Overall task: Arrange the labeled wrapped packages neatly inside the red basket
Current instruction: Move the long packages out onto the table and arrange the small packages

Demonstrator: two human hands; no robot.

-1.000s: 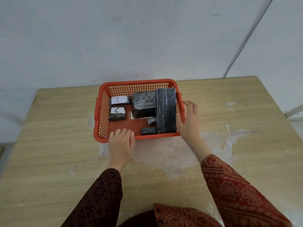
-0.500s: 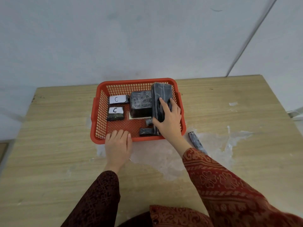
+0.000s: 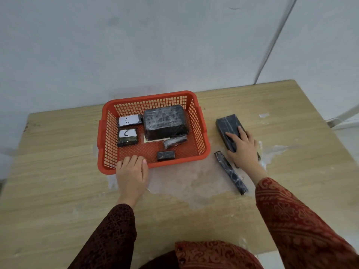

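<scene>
The red basket (image 3: 202, 131) stands on the wooden table. Inside it lie a big black wrapped package (image 3: 165, 122), two small packages with white "C" labels (image 3: 129, 120) (image 3: 127, 135), and two small dark bundles (image 3: 174, 140) (image 3: 165, 155). My left hand (image 3: 132, 171) rests on the basket's near rim, fingers curled over it. To the right of the basket, a long black wrapped package (image 3: 228, 128) lies on the table, and my right hand (image 3: 242, 148) grips its near end. A thin black wrapped stick (image 3: 230, 171) lies on the table just left of that hand.
The table (image 3: 58, 191) has a pale worn patch (image 3: 186, 181) in front of the basket. A grey wall rises close behind the basket. The table's right edge runs about a hand's width beyond the long package.
My right hand took the long package out of the basket and set it on the table to the right. The thin stick came into sight. My left hand stayed on the rim.
</scene>
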